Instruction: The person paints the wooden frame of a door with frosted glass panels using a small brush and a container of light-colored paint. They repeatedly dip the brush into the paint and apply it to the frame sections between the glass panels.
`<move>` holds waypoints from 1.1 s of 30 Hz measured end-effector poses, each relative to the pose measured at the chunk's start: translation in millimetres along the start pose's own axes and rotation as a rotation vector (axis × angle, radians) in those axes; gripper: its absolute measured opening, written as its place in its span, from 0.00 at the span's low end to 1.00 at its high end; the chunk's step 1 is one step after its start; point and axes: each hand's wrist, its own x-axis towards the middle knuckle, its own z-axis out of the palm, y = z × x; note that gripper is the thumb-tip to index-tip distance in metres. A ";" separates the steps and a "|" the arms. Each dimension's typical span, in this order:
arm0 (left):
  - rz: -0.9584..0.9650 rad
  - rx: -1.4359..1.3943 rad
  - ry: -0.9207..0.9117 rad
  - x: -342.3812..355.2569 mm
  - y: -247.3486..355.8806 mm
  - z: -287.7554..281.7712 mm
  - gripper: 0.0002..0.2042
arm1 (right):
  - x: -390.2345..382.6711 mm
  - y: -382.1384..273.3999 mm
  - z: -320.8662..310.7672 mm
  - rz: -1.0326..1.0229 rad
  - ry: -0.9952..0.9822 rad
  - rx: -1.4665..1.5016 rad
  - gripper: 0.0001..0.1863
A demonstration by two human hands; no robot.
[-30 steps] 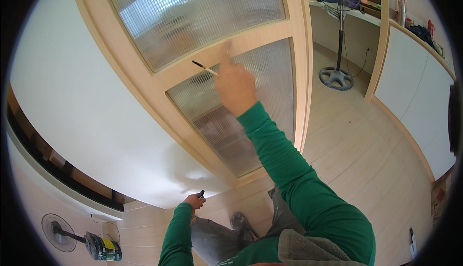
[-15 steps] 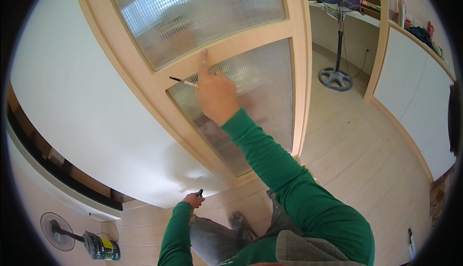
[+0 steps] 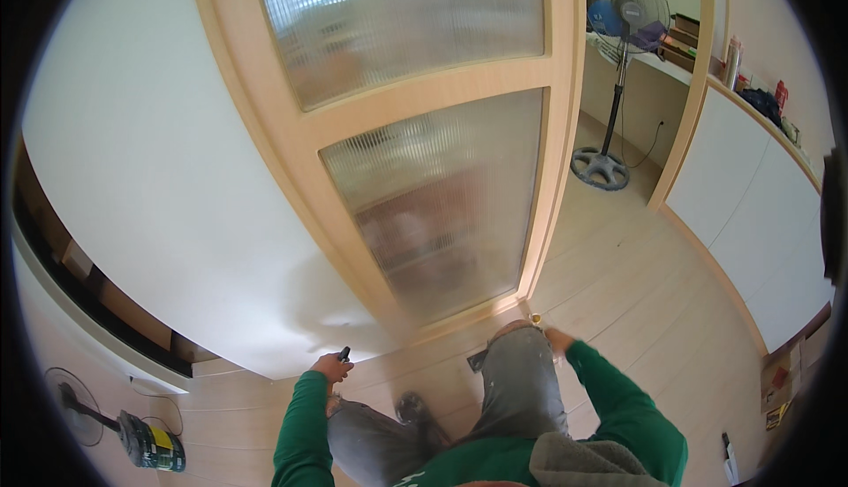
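Note:
I kneel before a pale wooden door (image 3: 291,143) with two ribbed glass panels (image 3: 442,213). My left hand (image 3: 330,369) is low by the white wall, closed around a small dark object (image 3: 344,354) that sticks up from the fist. My right hand (image 3: 557,339) hangs beside my raised right knee (image 3: 519,346), close to the door's bottom corner. It is blurred, so I cannot tell what it holds. A small yellowish thing (image 3: 534,317) shows just left of it. Both sleeves are green.
A pedestal fan (image 3: 601,167) stands on the wooden floor past the door. White cabinets (image 3: 760,213) run along the right, with a cardboard box (image 3: 777,388) below them. At lower left lie a second fan (image 3: 72,395) and a green-and-black power tool (image 3: 152,445).
My right hand, which held a thin dark tool against the door's middle rail, has dropped to beside my right knee. The left hand has stayed in place.

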 end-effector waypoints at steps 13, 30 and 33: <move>-0.015 0.032 0.030 -9.4 8.4 -10.8 0.20 | -36.2 -391.2 -284.1 -0.772 0.837 -0.114 0.14; -0.001 0.017 0.044 -9.7 0.8 -7.1 0.21 | 31.3 -494.3 -386.7 -0.561 0.788 -0.631 0.24; 0.004 -0.006 0.044 -8.9 -3.1 -8.1 0.20 | 30.1 -501.9 -387.0 -0.585 0.766 -0.683 0.24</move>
